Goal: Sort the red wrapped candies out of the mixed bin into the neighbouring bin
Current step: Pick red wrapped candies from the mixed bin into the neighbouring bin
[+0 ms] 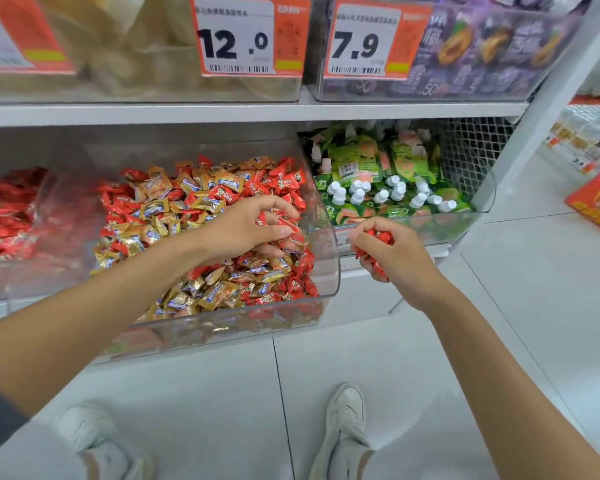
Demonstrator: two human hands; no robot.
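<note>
The clear mixed bin (329,271) in the middle of the lower shelf is heaped with red wrapped candies (291,181) and gold wrapped candies (219,289). My left hand (246,226) is inside it on the right side, fingers curled round a few red candies. My right hand (392,251) hovers just outside the bin's right wall, gripping a bunch of red candies. To the left stands the neighbouring bin (49,209), which holds only red candies.
A bin of green pouches with white caps (388,188) stands at the right. The upper shelf (257,112) carries bins with orange price tags 12.0 and 7.9. Below are white floor tiles and my two white shoes (347,420).
</note>
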